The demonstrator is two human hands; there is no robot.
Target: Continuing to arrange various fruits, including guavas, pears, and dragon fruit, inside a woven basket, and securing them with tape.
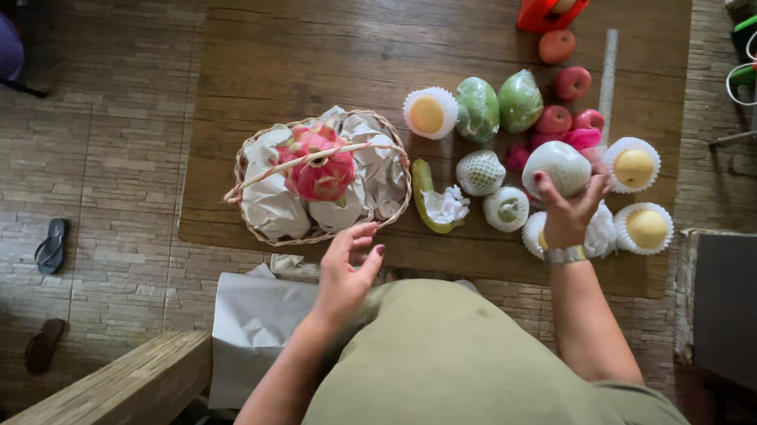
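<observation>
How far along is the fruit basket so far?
Early on. Done: the basket is lined with crumpled paper and one dragon fruit sits inside. In hand: the right hand holds a net-wrapped fruit; the left hand hovers empty near the basket. Left: apples, green fruits and other wrapped fruits lie on the table.

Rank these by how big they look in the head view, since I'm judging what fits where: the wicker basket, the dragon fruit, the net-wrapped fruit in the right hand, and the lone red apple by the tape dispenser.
1. Wicker basket
2. Dragon fruit
3. Net-wrapped fruit in the right hand; it is lifted nearer the camera, so it may look larger than it is.
4. Red apple
</observation>
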